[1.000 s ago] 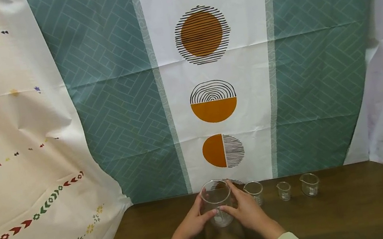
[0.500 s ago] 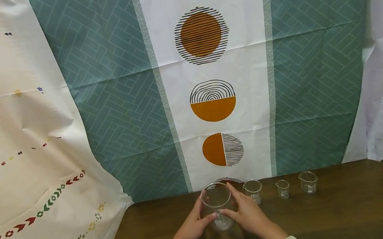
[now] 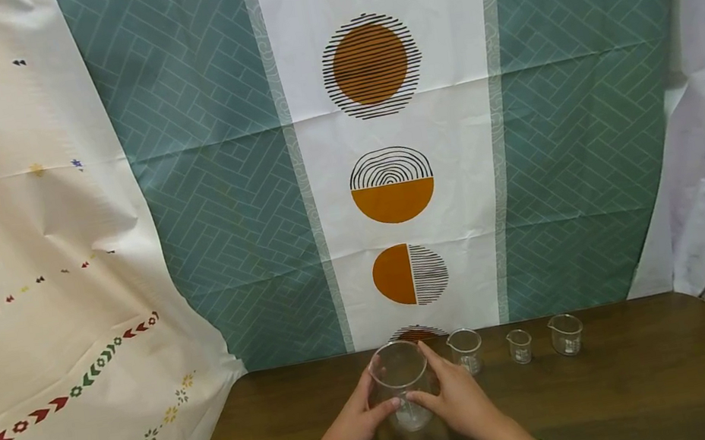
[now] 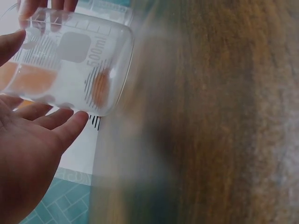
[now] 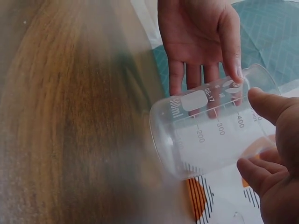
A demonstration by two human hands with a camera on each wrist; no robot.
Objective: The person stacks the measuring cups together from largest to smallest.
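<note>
A clear glass beaker [image 3: 411, 417], marked 500ml with white graduations [image 5: 210, 123], stands upright between both hands in the head view. The left hand [image 3: 352, 426] grips its left side, thumb across the front and fingers along the far side. From the right, the right hand [image 3: 461, 396] holds it the same way, the two thumb tips close together at the front. In the left wrist view the beaker's base is close over the brown wooden table [image 4: 224, 116]. No liquid shows inside; the patterned cloth is seen through the glass.
Three smaller glass beakers stand along the back of the table: one [image 3: 466, 352] just beyond the right hand, a tiny one [image 3: 520, 347], and another [image 3: 566, 335] farther right. A green and white cloth [image 3: 231, 193] hangs behind; a cream cloth [image 3: 47, 299] drapes at left.
Both hands and the large beaker have moved slightly lower in the head view, toward the person. The grip looks the same. The head view has shifted a little; the small beakers stay put.
</note>
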